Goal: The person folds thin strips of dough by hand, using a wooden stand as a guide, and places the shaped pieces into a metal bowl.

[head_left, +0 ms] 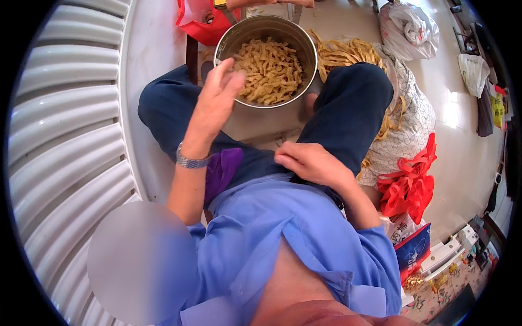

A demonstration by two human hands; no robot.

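Between my knees stands a round metal pot [310, 51] holding a heap of short yellow-brown pieces [269, 70], which look like cut dried strips. My left hand [217, 89], with a metal-banded watch [191, 156] on its wrist, is raised over the pot's near left rim, its fingers stretched out and holding nothing visible. Close to my lap, my right hand [312, 163] is closed, the fingers curled in; whatever may be in them is hidden. Long uncut strips [350, 56] of the same colour lie beyond my right knee, on a white patterned cloth [405, 136].
A white radiator [70, 108] runs along the left. Red bags [201, 22] sit behind the pot, and a red bag [408, 185] lies to the right. A stuffed white plastic bag [408, 30] rests on the tiled floor [451, 108]. Purple cloth [222, 171] lies by my left forearm.
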